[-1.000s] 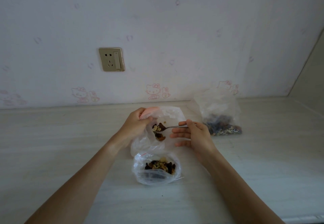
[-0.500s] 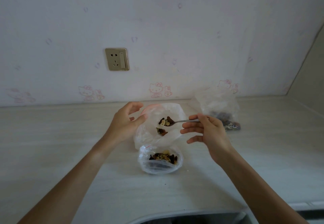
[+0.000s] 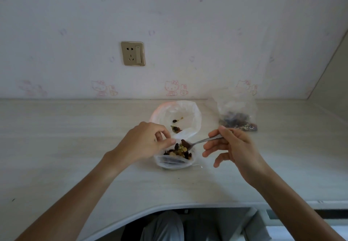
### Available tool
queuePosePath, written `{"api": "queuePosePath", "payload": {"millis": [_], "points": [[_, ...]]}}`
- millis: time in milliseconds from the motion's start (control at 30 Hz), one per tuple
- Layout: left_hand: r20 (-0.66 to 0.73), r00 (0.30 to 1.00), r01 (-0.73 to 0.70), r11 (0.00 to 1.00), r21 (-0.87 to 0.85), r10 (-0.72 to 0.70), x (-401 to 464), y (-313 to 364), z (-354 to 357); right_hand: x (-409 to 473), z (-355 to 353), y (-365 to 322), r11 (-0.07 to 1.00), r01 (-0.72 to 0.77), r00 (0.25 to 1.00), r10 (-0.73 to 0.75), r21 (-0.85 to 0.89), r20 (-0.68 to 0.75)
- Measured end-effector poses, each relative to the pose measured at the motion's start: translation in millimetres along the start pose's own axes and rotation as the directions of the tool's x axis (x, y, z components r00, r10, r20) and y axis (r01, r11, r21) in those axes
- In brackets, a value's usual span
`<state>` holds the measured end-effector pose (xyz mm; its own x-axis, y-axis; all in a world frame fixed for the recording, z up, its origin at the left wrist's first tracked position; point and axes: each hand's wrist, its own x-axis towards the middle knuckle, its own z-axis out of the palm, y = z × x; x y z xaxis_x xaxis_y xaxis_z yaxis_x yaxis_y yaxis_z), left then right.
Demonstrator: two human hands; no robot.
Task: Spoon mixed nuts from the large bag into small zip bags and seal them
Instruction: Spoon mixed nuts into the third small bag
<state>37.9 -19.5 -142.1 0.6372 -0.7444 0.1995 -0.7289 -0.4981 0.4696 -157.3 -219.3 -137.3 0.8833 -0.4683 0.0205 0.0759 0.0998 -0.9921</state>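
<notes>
Spoon (image 3: 199, 142) pinched in right hand (image 3: 231, 146), handle running right, bowl of nuts (image 3: 181, 147) at centre frame over small bag (image 3: 175, 160). Bag mouth pinched open by left hand (image 3: 145, 142), just left of bowl.

— Large bag?
— Large bag (image 3: 190, 116), translucent, mouth open, few nuts left inside.
— Small bags?
— Small zip bag (image 3: 174, 162) just in front, open, part-filled with mixed nuts (image 3: 178, 152). Loaded spoon (image 3: 199, 142) over its mouth. Another filled bag (image 3: 237, 116) stands right.

Far bag's contents (image 3: 237, 120) blurred; forearms cut off
</notes>
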Motion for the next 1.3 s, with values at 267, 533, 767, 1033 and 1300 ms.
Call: {"api": "queuePosePath", "payload": {"millis": [267, 533, 767, 1033, 1300], "points": [[-0.124, 0.992, -0.018, 0.991, 0.133, 0.035, 5.4, 1.0, 6.6, -12.6, -0.6, -1.7, 0.504, 0.493, 0.862, -0.390, -0.709, 0.322], [-0.146, 0.987, -0.040, 0.981, 0.188, 0.068, 3.7, 1.5, 3.2, -5.6, 1.7, -2.1, 0.564, 0.554, 0.817, -0.509, -0.613, 0.270], [-0.390, 0.919, 0.080, 0.995, 0.058, -0.051, 18.5, -0.7, -6.0, 24.5, 8.5, -0.3, 0.941, 0.287, 0.945, -0.309, -0.181, -0.108], [-0.090, 0.871, 0.468, 0.871, -0.146, -0.483, 62.2, -24.3, 7.6, 63.9, 24.3, 9.7, 0.945, 0.114, 0.944, -0.200, -0.308, -0.264], [0.039, 0.834, 0.533, 0.785, -0.316, -0.551, 75.6, -19.8, 24.8, 63.2, 30.5, 30.7, 0.813, 0.156, 0.915, -0.333, -0.562, -0.228]]}}
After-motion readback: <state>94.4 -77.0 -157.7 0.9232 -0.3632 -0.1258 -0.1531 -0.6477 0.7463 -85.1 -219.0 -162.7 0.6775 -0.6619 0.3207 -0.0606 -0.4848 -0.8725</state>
